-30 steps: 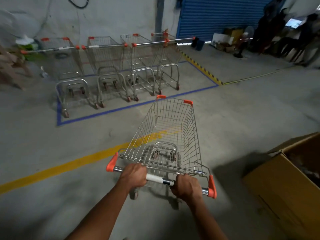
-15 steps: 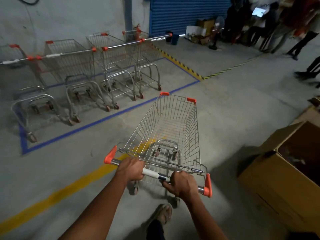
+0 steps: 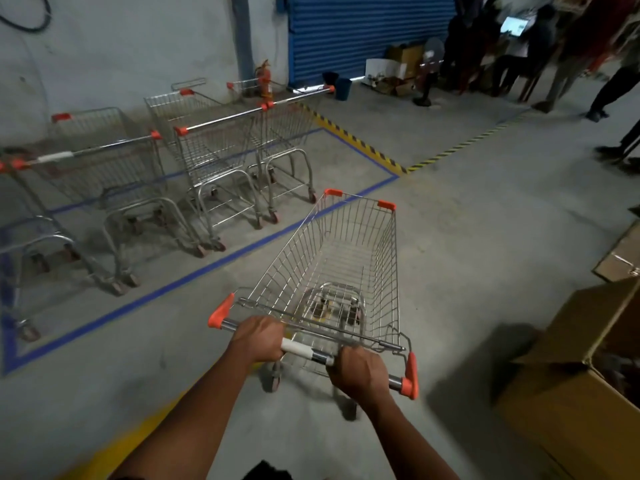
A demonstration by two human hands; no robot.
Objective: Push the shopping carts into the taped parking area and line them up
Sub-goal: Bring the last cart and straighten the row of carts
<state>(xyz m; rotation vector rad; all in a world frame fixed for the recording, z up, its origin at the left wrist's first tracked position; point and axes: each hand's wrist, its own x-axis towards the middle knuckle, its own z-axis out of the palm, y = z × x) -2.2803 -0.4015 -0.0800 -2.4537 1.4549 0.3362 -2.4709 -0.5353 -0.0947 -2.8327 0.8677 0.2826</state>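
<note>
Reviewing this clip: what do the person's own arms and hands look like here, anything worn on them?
Both forearms are bare as far as the frame shows: no sleeves, gloves, watch or bands visible. The left hand and right hand are bare too, with no rings that I can make out. The upper arms are cut off by the bottom edge, so any sleeve higher up cannot be seen.

Two bare forearms reach into view from below, ending in the uncovered left hand and right hand; no sleeve, watch, ring or glove shows. A dark scrap of clothing sits at the bottom edge.
</note>
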